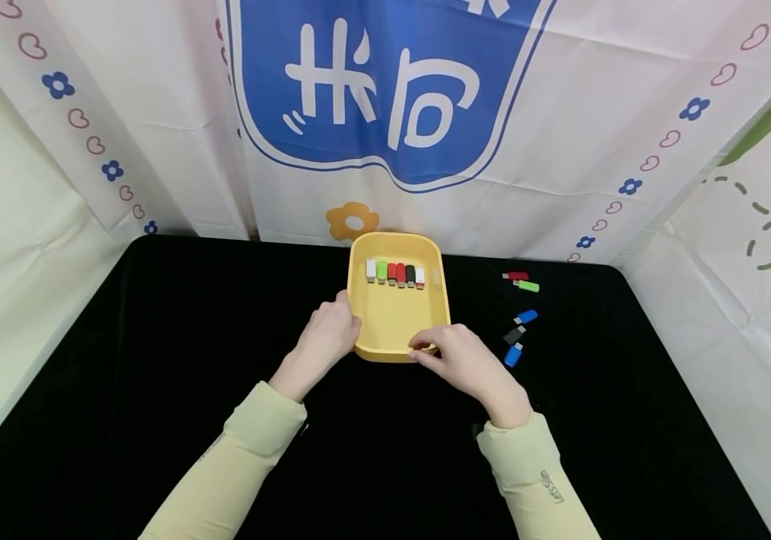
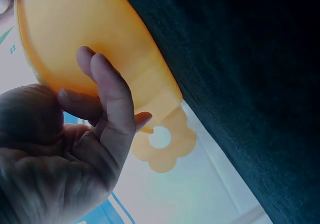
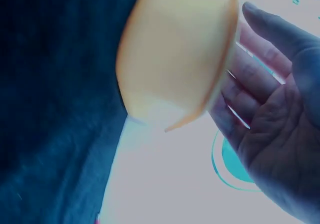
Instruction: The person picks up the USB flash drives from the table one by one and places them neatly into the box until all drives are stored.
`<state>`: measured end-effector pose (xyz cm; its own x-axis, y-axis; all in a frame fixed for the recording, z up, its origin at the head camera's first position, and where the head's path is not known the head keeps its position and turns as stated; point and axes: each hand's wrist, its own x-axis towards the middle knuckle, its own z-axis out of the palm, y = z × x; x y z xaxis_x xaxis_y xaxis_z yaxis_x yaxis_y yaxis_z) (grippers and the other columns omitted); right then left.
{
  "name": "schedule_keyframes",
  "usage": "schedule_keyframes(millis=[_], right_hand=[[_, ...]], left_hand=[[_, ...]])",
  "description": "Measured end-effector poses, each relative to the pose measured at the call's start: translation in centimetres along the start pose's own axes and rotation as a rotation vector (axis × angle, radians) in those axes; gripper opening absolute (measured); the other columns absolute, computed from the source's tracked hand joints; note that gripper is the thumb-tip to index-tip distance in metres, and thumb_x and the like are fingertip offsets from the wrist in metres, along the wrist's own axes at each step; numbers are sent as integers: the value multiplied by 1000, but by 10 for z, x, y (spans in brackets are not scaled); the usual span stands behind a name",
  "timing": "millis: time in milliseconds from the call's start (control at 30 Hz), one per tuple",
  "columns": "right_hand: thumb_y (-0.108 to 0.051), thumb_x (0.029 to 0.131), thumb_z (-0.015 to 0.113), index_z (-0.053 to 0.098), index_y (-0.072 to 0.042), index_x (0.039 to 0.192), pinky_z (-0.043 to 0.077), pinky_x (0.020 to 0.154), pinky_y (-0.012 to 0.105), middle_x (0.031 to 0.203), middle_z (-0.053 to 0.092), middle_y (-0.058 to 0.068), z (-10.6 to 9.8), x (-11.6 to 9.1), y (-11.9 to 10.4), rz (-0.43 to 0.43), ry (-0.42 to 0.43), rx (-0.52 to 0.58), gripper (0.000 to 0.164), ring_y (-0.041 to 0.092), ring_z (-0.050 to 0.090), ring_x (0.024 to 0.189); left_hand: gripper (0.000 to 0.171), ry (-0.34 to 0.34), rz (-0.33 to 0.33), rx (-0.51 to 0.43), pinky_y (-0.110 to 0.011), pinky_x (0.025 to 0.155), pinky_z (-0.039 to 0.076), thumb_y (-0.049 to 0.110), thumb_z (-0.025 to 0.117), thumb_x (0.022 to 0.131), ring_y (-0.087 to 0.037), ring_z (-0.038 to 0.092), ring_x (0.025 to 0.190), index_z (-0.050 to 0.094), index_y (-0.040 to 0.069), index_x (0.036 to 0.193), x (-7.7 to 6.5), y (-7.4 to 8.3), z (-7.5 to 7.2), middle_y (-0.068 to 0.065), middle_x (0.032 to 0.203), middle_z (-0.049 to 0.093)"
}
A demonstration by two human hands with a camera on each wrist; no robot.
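Observation:
A yellow tray (image 1: 395, 319) sits at the back middle of the black table. Inside, near its far end, several USB sticks (image 1: 401, 275) in white, green, red and black stand side by side in a row. My left hand (image 1: 321, 337) holds the tray's left side; in the left wrist view its bent fingers (image 2: 114, 92) lie along the outer wall, with the thumb end hidden behind the rim. At the near right corner, my right hand (image 1: 463, 360) pinches the rim, fingers over the inside and thumb outside. The right wrist view shows the fingers (image 3: 252, 74) partly behind the rim.
Right of the tray, a red USB stick (image 1: 515, 276) and a green one (image 1: 526, 286) lie close together. Nearer me are a blue one (image 1: 526, 316), a black one (image 1: 513, 335) and another blue one (image 1: 513, 355). A printed cloth (image 1: 547, 210) hangs behind the table.

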<state>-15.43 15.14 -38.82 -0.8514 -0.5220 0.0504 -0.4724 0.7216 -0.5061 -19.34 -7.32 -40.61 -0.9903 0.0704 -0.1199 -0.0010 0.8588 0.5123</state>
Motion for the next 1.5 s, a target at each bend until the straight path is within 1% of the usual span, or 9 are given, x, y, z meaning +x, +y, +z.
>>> schedule_keyframes(millis=[100, 267, 467, 567, 767, 967, 1133, 1300, 1500], right_hand=[[-22, 94, 70, 76, -11, 107, 58, 83, 34, 101, 76, 0, -10, -4, 3, 16, 24, -3, 18, 11, 68, 88], [-20, 93, 71, 73, -7, 116, 57, 90, 42, 112, 74, 7, -25, -13, 13, 23, 113, -27, 26, 22, 69, 102], [-19, 94, 69, 70, -8, 121, 56, 94, 46, 119, 73, 8, -39, -21, 27, 100, 163, -22, 28, 26, 68, 110], [-19, 95, 69, 70, -8, 119, 56, 93, 47, 118, 73, 8, -43, -24, 32, 133, 157, -28, 27, 26, 69, 108], [-11, 93, 70, 71, -9, 105, 57, 84, 45, 103, 74, 8, -51, -33, 48, 181, 116, -70, 12, 23, 69, 94], [2, 89, 68, 70, -3, 108, 55, 90, 50, 110, 72, 15, -57, -46, 70, 197, -7, -112, 20, 32, 68, 104], [8, 84, 70, 71, -4, 105, 55, 88, 49, 109, 69, 13, -54, -55, 85, 166, -41, -219, 24, 30, 65, 102], [11, 81, 71, 71, -6, 101, 55, 84, 49, 108, 66, 13, -48, -59, 96, 119, -45, -276, 26, 32, 64, 100], [12, 81, 72, 73, -7, 99, 56, 86, 49, 107, 65, 11, -44, -62, 98, 47, -25, -345, 26, 33, 62, 104]], left_hand=[[32, 4, -2, -2, -28, 47, 45, 12, 48, 98, -21, 61, 59, 50, -5, 125, 0, 0, 0, -13, 78, 61], [33, 2, -8, -10, -27, 46, 45, 12, 48, 97, -21, 61, 58, 49, -6, 126, 0, 1, -1, -14, 79, 62], [31, -20, -39, 1, -27, 47, 45, 14, 49, 98, -21, 61, 59, 50, -5, 122, 1, 2, -3, -13, 79, 61], [30, -17, -41, 12, -27, 47, 45, 15, 50, 98, -21, 61, 60, 51, -4, 121, 1, 2, -4, -13, 80, 61], [30, -6, -37, 13, -27, 47, 45, 13, 50, 98, -21, 61, 60, 51, -5, 121, 2, 2, -4, -14, 79, 61], [29, -24, -43, 10, -26, 47, 45, 14, 49, 99, -20, 61, 59, 50, -5, 121, 1, 3, -4, -13, 79, 61], [29, -42, -50, 12, -25, 46, 44, 15, 50, 99, -20, 60, 57, 50, -5, 120, 1, 3, -4, -12, 78, 60], [29, -38, -47, 26, -26, 46, 44, 15, 50, 99, -20, 60, 58, 51, -5, 120, 2, 1, -4, -12, 78, 61], [26, -35, -26, 5, -25, 44, 43, 13, 50, 99, -20, 59, 55, 51, -5, 118, 2, -1, -4, -12, 75, 60]])
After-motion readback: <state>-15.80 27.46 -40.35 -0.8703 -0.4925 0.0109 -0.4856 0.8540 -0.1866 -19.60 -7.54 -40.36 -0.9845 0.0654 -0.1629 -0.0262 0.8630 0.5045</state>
